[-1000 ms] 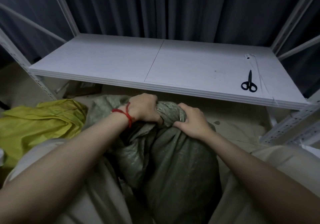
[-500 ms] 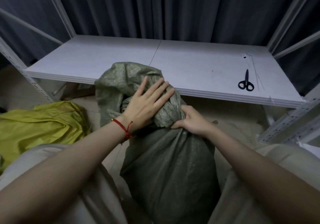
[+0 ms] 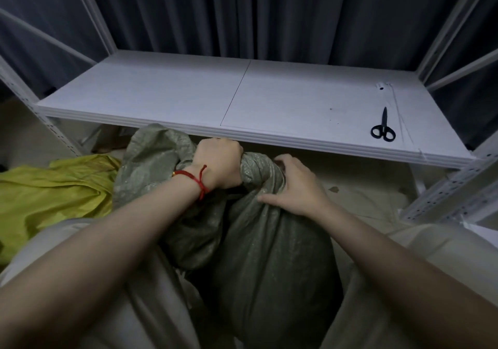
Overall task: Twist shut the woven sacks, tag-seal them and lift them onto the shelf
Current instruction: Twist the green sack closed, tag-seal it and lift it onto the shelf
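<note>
Below the left end of the shelf (image 3: 188, 92) lies a slack yellow sack (image 3: 54, 187). Under the shelf's front edge, near the middle, stands the green sack (image 3: 269, 254), full and soft, likely heavy, its weave slick. The left hand (image 3: 218, 165) is fisted round the twisted neck, the surest hold. The right hand (image 3: 293, 187), just beside it, seems to clutch the gathered cloth, fingertips partly hidden. Scissors (image 3: 382, 129) lie on the shelf's right end.

Left hand (image 3: 218, 165) is fisted round the sack (image 3: 269, 254) neck. Right hand (image 3: 293, 187), just beside it, clasps it too, forearms outstretched.
</note>
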